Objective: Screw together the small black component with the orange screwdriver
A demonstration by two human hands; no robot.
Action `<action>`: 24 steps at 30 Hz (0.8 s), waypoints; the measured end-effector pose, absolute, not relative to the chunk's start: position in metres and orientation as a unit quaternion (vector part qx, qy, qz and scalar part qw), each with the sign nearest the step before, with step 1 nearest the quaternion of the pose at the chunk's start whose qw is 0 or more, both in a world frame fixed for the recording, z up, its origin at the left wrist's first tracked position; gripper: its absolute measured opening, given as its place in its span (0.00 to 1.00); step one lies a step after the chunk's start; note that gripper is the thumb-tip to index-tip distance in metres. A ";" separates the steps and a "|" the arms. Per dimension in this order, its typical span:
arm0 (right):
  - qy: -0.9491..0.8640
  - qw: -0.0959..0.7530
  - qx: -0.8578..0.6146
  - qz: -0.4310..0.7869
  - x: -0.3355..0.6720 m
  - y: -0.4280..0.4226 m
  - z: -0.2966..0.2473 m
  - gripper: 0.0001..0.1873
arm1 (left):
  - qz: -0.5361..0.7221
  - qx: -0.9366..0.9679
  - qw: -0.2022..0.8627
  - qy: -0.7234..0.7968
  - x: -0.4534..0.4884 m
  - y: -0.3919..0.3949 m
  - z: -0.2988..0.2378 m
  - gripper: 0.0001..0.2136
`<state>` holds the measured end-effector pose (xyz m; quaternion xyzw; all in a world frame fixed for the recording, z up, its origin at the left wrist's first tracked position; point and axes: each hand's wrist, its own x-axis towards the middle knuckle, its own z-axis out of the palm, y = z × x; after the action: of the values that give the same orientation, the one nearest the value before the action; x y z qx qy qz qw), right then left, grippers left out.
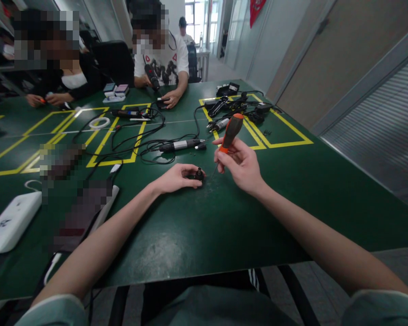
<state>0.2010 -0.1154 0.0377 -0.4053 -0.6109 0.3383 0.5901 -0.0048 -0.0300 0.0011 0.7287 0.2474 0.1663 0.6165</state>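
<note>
On the green table [204,226], my left hand [177,179] has its fingers and thumb around a small black part [199,174] with a short round post on top. Its exact kind does not show. My right hand [240,165] grips a screwdriver [232,131] with an orange and dark grey handle. The thin shaft slants down to the left, and its tip is close to the table, a little right of the black part. Behind the hands lies a black and silver pen-shaped electric tool [182,145] with a cable.
Yellow tape [289,144] marks boxes on the table. Black cables and parts [238,106] lie at the far right. To my left are a white power bank [15,222] and a dark phone-like slab [85,210]. Across the table, a person [177,59] holds a dark electric tool [152,77].
</note>
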 end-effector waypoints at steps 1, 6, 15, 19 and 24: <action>-0.613 0.594 -0.402 0.331 0.198 -0.117 0.038 0.21 | 0.164 0.730 0.617 0.244 -0.005 -0.029 0.001 0.20; -0.628 0.593 -0.397 0.309 0.187 -0.118 0.040 0.23 | 0.159 0.730 0.623 0.230 -0.005 -0.024 0.001 0.18; -0.663 0.568 -0.391 0.292 0.184 -0.111 0.037 0.22 | 0.153 0.718 0.638 0.233 -0.005 -0.023 -0.004 0.21; -0.672 0.565 -0.383 0.286 0.185 -0.109 0.034 0.22 | 0.154 0.718 0.640 0.227 -0.004 -0.023 -0.005 0.21; -0.704 0.540 -0.381 0.258 0.185 -0.108 0.037 0.20 | 0.154 0.722 0.637 0.220 -0.003 -0.024 -0.004 0.19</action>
<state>0.1853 -0.1080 0.0369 -0.3814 -0.7043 0.2577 0.5404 -0.0035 -0.0239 -0.0039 0.7224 0.2204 0.1537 0.6372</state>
